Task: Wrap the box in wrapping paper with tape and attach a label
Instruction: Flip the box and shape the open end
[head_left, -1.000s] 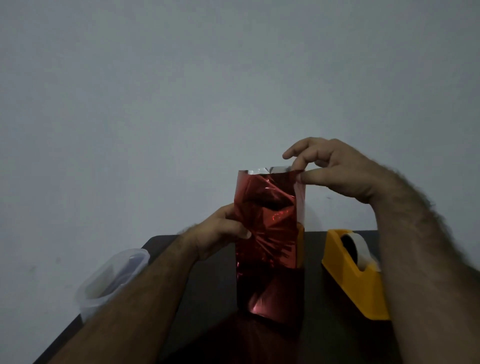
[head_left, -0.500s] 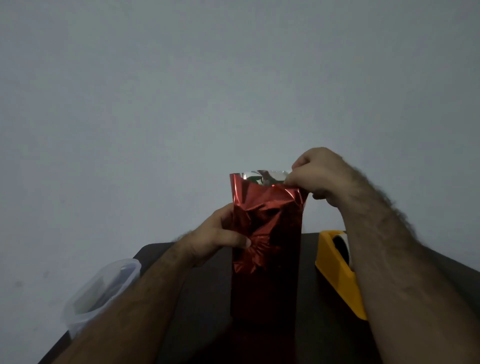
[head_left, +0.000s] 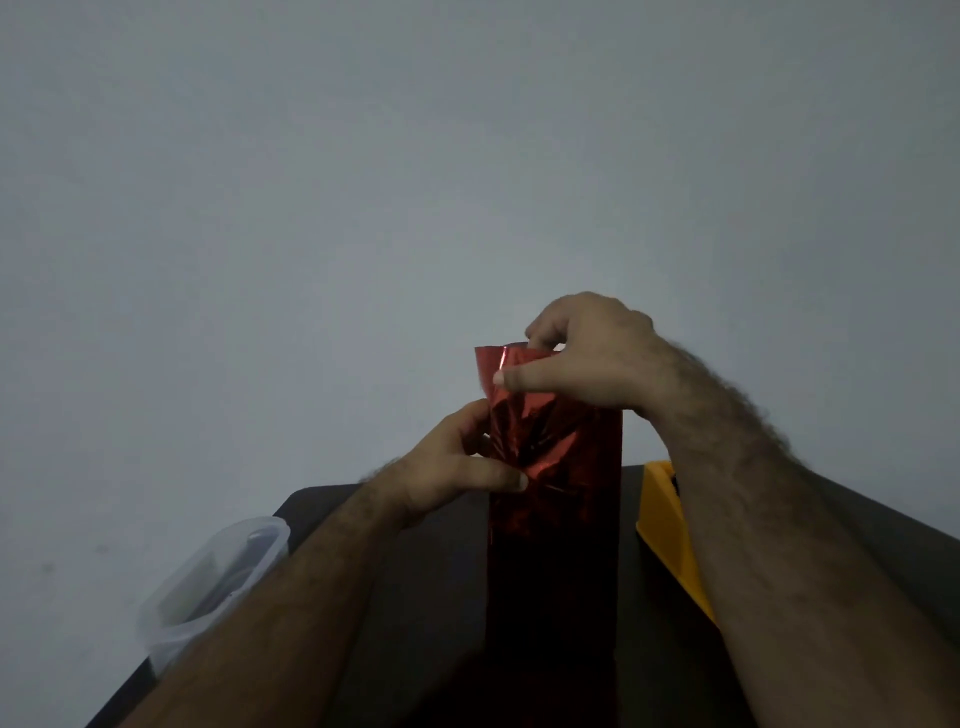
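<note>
- Head view: one tall box stands upright at the middle of the dark bench, covered all round in shiny red wrapping paper.
- Its lower part is deep in shadow and nearly black; the upper part catches light and shows creases fanning out from a gathered spot.
- At the top the paper rises past the box as a loose, crumpled edge.
- One right hand is at that top edge: the thumb lies across the near face of the paper while the curled fingers hook over the rim, pinching the paper between them.
- One left hand grips the left side of the box lower down, thumb pressed on the near face and the other fingers wrapped behind it, out of sight.
- One yellow tape holder sits on the bench right of the box, partly hidden by the right forearm.
- One clear plastic tub stands at the bench's left edge.
- A plain grey wall fills the far background.
</note>
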